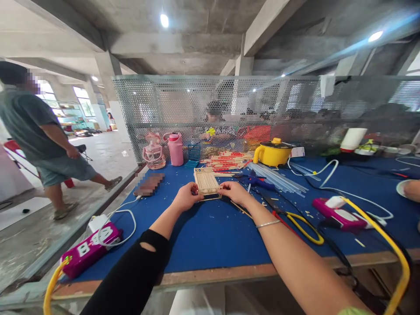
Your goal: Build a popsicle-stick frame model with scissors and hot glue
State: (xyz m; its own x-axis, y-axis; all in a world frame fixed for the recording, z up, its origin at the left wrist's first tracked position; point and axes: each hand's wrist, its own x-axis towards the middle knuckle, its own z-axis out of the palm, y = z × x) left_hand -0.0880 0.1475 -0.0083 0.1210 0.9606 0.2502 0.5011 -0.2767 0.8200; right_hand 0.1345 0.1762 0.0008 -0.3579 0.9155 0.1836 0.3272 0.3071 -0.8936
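Observation:
A small frame of thin wooden sticks [207, 178], laid side by side like a little raft, is held low over the blue table mat. My left hand [188, 196] pinches its near left corner. At the near right corner, the fingers of my right hand [234, 192] are closed on it too. Right behind it lies a pile of loose sticks with red ends [226, 161]. A blue glue gun [259, 180] rests just beyond my right hand, near a bundle of clear glue sticks [280, 178].
Pliers with yellow handles [308, 229] lie by my right forearm. Purple power strips [92, 247] with cables sit on both sides. A yellow pot [274, 153], pink bottle [175, 149] and phone [149, 184] stand or lie behind. A perforated metal screen [183, 100] closes the back. A person [36, 122] walks at left.

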